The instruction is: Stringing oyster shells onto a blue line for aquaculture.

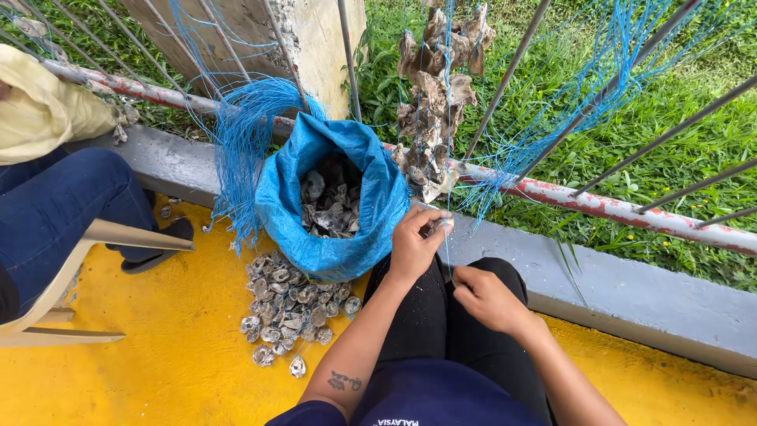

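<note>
My left hand [416, 244] pinches a grey oyster shell [438, 226] at the bottom of a hanging string of shells [432, 110] threaded on thin blue line. My right hand [486, 298] is closed in a loose fist over my black-trousered knee, apparently pinching the blue line; what it holds is too small to see. Just left of my left hand stands an open blue woven sack [331, 201] holding several shells. A pile of loose shells [288, 304] lies on the yellow floor in front of the sack.
A person in blue jeans [67, 201] sits on a plastic chair [95, 252] at left. Bundles of blue line [240, 142] hang from a rusty painted railing [599, 207] above a grey concrete kerb [631, 296]. Grass lies beyond; a concrete post [315, 39] stands behind the sack.
</note>
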